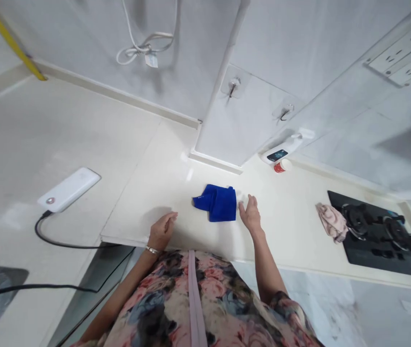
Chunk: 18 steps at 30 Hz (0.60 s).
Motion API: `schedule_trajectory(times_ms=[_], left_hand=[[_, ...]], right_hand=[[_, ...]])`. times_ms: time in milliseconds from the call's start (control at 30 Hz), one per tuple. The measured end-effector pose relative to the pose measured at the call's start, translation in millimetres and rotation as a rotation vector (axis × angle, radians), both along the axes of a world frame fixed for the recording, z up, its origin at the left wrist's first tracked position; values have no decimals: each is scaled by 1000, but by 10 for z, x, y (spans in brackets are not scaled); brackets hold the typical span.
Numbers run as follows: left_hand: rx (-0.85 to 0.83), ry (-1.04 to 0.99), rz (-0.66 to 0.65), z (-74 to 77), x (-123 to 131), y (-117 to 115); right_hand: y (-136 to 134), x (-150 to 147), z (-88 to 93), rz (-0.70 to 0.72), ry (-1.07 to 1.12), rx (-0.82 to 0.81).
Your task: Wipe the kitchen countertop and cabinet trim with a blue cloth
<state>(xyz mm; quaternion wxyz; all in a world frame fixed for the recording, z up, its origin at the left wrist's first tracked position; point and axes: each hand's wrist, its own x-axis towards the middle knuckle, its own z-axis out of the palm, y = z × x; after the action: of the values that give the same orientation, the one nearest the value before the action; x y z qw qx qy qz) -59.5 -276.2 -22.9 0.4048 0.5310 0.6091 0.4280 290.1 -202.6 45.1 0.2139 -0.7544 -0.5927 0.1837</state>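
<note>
A folded blue cloth (223, 203) lies on the cream countertop (176, 168), with a narrow flap sticking out to its left. Just right of it is my right hand (251, 215), open, thumb and fingers apart, close to the cloth's edge. Whether a fingertip touches the cloth I cannot tell. My left hand (162, 232), wearing a silver bracelet (152, 250), hovers by the counter's front edge, left of the cloth and apart from it. Its fingers are loosely bent with nothing visible in them.
At left lies a white power bank (70, 189) with a black cable (68, 246). A pink rag (332, 221) rests against the black gas stove (379, 231) on the right. Near the wall corner stand a white bottle (281, 150) and a red-and-white paper cup (281, 166).
</note>
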Motion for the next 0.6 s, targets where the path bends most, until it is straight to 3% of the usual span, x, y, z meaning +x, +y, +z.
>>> schedule_trajectory(times_ms=[167,267,333,433,533,600], left_hand=[[250,335,-78,-29,-72,-58],[311,473,-58,-51,-130,-108],[324,548,-26,-74,-191,-147],[313,622,27,-111,-281,-215],[280,665,45,-120,-305,-274],[251,691,44,-101,-285,-294]], right_hand=[[108,-710,-444,135,-203,34],[59,-927,-553,216,-357,44],[-100,-756,-545,393,-396,64],[-495,-196,-486,749,-400,57],[-861,284,-448,875,-416,6],[-977,370,-440,872,-428,-31]])
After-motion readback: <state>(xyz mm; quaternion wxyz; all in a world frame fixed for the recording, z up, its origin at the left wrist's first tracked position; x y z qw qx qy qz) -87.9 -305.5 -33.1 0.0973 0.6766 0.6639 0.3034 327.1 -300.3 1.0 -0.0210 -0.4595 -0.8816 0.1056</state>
